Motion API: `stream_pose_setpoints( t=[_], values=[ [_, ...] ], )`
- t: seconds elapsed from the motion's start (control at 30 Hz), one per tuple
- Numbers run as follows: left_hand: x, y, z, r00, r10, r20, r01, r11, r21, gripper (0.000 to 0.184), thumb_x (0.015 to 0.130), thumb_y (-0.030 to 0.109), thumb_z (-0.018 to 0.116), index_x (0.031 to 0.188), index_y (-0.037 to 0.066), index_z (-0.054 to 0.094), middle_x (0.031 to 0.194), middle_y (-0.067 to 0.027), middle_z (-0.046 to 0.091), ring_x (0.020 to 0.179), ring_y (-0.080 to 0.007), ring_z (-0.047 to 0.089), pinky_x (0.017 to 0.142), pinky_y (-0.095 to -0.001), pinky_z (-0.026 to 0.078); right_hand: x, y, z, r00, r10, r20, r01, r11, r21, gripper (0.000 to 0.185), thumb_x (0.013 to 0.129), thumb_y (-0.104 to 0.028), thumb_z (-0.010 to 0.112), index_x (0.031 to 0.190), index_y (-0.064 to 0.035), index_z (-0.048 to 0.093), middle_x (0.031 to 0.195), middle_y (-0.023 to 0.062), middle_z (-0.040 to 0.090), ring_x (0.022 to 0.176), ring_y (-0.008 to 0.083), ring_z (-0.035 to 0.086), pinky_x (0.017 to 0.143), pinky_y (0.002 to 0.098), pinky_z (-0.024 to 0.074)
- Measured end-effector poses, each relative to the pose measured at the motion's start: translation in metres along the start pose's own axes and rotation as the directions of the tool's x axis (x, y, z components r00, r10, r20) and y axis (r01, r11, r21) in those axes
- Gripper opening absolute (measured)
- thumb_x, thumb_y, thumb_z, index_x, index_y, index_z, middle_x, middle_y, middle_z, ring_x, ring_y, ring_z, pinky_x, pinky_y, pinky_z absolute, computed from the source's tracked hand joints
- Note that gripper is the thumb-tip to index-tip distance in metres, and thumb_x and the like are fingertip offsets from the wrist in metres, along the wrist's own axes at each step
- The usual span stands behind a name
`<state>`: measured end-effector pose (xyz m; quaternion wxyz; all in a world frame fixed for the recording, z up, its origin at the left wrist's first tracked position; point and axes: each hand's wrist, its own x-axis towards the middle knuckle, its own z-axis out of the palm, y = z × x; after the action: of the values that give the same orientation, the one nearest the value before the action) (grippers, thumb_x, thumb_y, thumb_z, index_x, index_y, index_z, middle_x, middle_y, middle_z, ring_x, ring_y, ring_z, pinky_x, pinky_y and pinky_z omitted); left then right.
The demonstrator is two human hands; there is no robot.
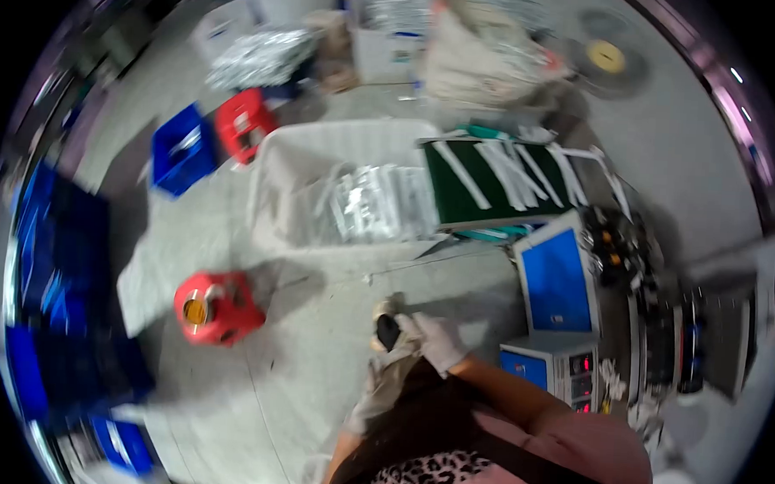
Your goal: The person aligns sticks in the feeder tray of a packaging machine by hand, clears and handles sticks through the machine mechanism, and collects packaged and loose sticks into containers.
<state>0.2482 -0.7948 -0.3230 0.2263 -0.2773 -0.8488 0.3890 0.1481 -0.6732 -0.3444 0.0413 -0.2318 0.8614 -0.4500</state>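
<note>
My right hand (439,341), in a pale glove, is near the lower middle of the view beside my brown-clad lap. Its fingers reach toward the pale glove of my left hand (372,397), which lies lower and to the left against my clothing. The fingers of both hands are blurred, and whether they hold anything cannot be made out. A shoe (385,327) with a dark patch shows just beyond the hands. Ahead of them is a white bin (274,176) with shiny wrapped strips (376,203) inside.
A green conveyor belt (468,181) carrying white strips ends over the bin's right side. Right of my hands is a machine with a blue panel (559,280). Red stools (229,309) and blue crates (184,151) stand left. Sacks (482,60) lie at the back.
</note>
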Motion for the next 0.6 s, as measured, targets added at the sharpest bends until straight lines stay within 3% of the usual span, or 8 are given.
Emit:
stream_pose_setpoints(
  t=[0.03, 0.07, 0.13, 0.17, 0.23, 0.27, 0.3, 0.6],
  values=[
    [-0.002, -0.002, 0.012, 0.992, 0.125, 0.005, -0.123, 0.967, 0.223, 0.048, 0.087, 0.014, 0.042, 0.132, -0.001, 0.035, 0.130, -0.0162, 0.041, 0.117, -0.0230, 0.043, 0.100, -0.0409, 0.035, 0.014, 0.002, 0.006, 0.978, 0.138, 0.159, -0.189, 0.906, 0.378, 0.024, 0.088, -0.021, 0.054, 0.070, -0.0042, 0.053, 0.061, 0.0141, 0.053, 0.056, 0.0266, 0.052, 0.050, 0.0359, 0.0403],
    [-0.003, -0.005, 0.025, 0.966, 0.253, 0.048, -0.242, 0.827, 0.507, 0.048, 0.087, 0.014, 0.043, 0.132, -0.001, 0.035, 0.130, -0.0161, 0.041, 0.117, -0.0229, 0.043, 0.100, -0.0407, 0.035, 0.026, 0.003, 0.012, 0.907, 0.275, 0.317, -0.419, 0.534, 0.735, 0.023, 0.088, -0.018, 0.053, 0.070, -0.0040, 0.053, 0.062, 0.0091, 0.055, 0.059, 0.0182, 0.053, 0.051, 0.0322, 0.0411],
    [-0.003, -0.010, 0.046, 0.862, 0.421, 0.282, -0.347, 0.086, 0.934, 0.048, 0.087, 0.015, 0.043, 0.132, -0.001, 0.035, 0.130, -0.0158, 0.041, 0.117, -0.0227, 0.043, 0.100, -0.0403, 0.035, 0.039, 0.034, 0.054, 0.795, 0.324, 0.512, -0.526, -0.052, 0.849, 0.020, 0.090, -0.017, 0.045, 0.073, -0.0075, 0.048, 0.061, 0.0000, 0.046, 0.056, 0.0098, 0.046, 0.050, 0.0261, 0.0374],
    [-0.001, -0.017, 0.060, 0.786, 0.463, 0.409, -0.264, -0.347, 0.900, 0.048, 0.087, 0.015, 0.043, 0.132, -0.001, 0.036, 0.130, -0.0157, 0.041, 0.117, -0.0226, 0.044, 0.100, -0.0401, 0.035, 0.049, 0.039, 0.074, 0.817, 0.325, 0.476, -0.486, -0.057, 0.872, 0.014, 0.090, -0.017, 0.043, 0.078, -0.0092, 0.046, 0.060, -0.0012, 0.042, 0.054, 0.0110, 0.043, 0.049, 0.0257, 0.0362],
    [0.006, -0.036, 0.096, 0.663, 0.472, 0.580, -0.015, -0.767, 0.641, 0.048, 0.088, 0.016, 0.043, 0.131, -0.001, 0.036, 0.130, -0.0154, 0.042, 0.117, -0.0223, 0.044, 0.100, -0.0397, 0.035, 0.077, 0.035, 0.096, 0.856, 0.410, 0.314, -0.387, 0.105, 0.916, 0.006, 0.087, -0.016, 0.045, 0.088, -0.0105, 0.046, 0.058, -0.0007, 0.040, 0.052, 0.0147, 0.043, 0.049, 0.0267, 0.0370],
    [0.010, -0.046, 0.114, 0.615, 0.459, 0.641, 0.102, -0.853, 0.512, 0.047, 0.088, 0.017, 0.043, 0.131, -0.001, 0.036, 0.129, -0.0153, 0.042, 0.117, -0.0222, 0.044, 0.099, -0.0395, 0.035, 0.090, 0.033, 0.090, 0.961, 0.218, 0.168, -0.275, 0.744, 0.610, 0.009, 0.085, -0.016, 0.047, 0.093, -0.0112, 0.048, 0.059, 0.0022, 0.043, 0.055, 0.0182, 0.047, 0.050, 0.0301, 0.0396],
    [0.015, -0.056, 0.130, 0.586, 0.451, 0.674, 0.202, -0.886, 0.417, 0.047, 0.088, 0.017, 0.043, 0.131, -0.001, 0.036, 0.129, -0.0151, 0.042, 0.117, -0.0221, 0.044, 0.099, -0.0393, 0.035, 0.095, 0.029, 0.087, 0.981, 0.023, 0.195, -0.024, 1.000, 0.001, 0.014, 0.083, -0.016, 0.049, 0.097, -0.0119, 0.051, 0.060, 0.0051, 0.046, 0.058, 0.0217, 0.052, 0.052, 0.0335, 0.0421],
    [0.108, -0.109, 0.229, 0.668, 0.522, 0.530, 0.588, -0.807, 0.053, 0.047, 0.089, 0.021, 0.044, 0.131, 0.000, 0.037, 0.128, -0.0139, 0.043, 0.117, -0.0210, 0.044, 0.099, -0.0376, 0.035, 0.189, 0.010, 0.092, 0.855, 0.515, 0.061, -0.513, 0.822, 0.248, 0.026, 0.084, -0.032, 0.048, 0.084, -0.0075, 0.056, 0.075, 0.0173, 0.059, 0.076, 0.0376, 0.057, 0.067, 0.0447, 0.0435]
  ],
)
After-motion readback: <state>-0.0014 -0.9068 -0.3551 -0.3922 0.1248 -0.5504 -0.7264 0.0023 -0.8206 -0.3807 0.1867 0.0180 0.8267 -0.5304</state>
